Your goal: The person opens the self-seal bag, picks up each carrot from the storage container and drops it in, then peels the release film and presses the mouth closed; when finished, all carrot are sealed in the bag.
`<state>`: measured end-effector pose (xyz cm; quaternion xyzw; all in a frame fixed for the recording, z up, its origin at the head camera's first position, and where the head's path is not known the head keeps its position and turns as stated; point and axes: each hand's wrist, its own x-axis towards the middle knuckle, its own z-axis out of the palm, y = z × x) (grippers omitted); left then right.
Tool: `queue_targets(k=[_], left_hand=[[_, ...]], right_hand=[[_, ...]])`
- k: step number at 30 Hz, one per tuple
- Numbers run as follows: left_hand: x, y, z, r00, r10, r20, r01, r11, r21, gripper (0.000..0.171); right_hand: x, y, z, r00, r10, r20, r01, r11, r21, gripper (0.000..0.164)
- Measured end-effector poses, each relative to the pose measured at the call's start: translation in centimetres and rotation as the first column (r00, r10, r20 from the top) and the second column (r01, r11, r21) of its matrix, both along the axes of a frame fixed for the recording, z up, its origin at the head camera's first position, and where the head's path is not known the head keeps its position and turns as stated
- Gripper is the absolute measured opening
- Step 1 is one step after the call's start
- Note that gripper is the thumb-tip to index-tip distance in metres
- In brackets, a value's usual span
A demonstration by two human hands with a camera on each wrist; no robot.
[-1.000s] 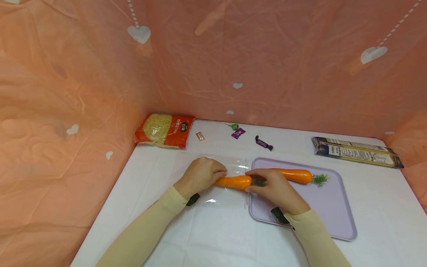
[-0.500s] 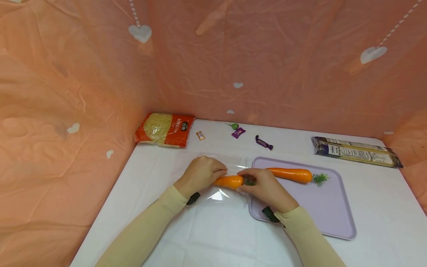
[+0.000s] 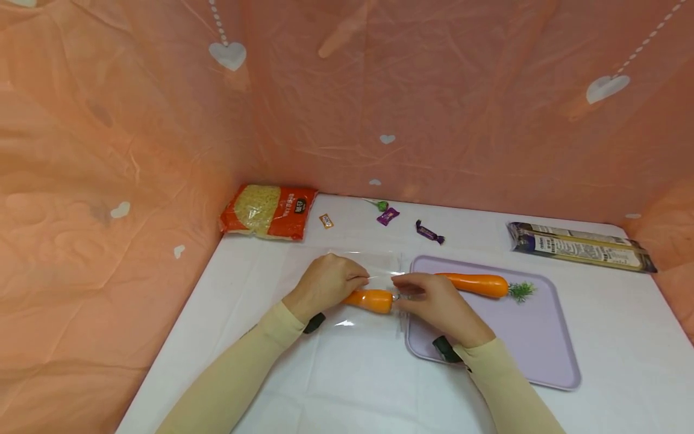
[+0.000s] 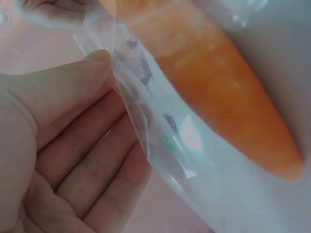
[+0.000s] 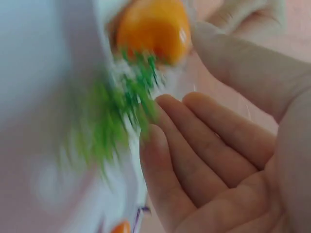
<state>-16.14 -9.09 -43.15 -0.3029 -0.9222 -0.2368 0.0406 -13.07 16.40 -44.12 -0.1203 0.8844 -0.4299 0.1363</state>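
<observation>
My left hand pinches the edge of a clear plastic bag between thumb and fingers, as the left wrist view shows. An orange carrot lies in the bag, its tapered end pointing left. At the carrot's thick end is my right hand, thumb and fingers apart and fairly straight. Green leafy tops hang beside its fingertips in the right wrist view, blurred. A second carrot with green tops lies on the lilac tray, its narrow end behind my right hand.
Toward the back left lies a red and yellow packet. Small wrapped sweets, one orange and two purple, lie near a green lollipop. A long flat package rests at the back right. Peach cloth walls surround the white table.
The carrot has slid left, deeper into the bag. My right hand pushed left with it, then loosened and drew slightly back to the right. The left hand stays in place.
</observation>
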Motion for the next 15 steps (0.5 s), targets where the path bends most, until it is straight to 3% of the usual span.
queue_targets(k=[6,11,15], left_hand=[[0.0,0.1,-0.2,1.000,0.007,-0.005,-0.007,1.000,0.003,0.014],[0.0,0.1,-0.3,1.000,0.018,0.003,-0.018,1.000,0.009,0.013],[0.0,0.1,-0.3,0.999,0.027,0.017,-0.027,1.000,0.006,0.014]], right_hand=[[-0.1,4.4,1.3,0.993,-0.067,-0.093,0.072,0.997,0.043,0.047],[0.2,8.9,2.2,0.969,-0.157,-0.192,0.185,0.973,0.138,0.052],[0.6,11.7,2.7,0.961,-0.212,-0.176,0.244,0.951,0.190,0.060]])
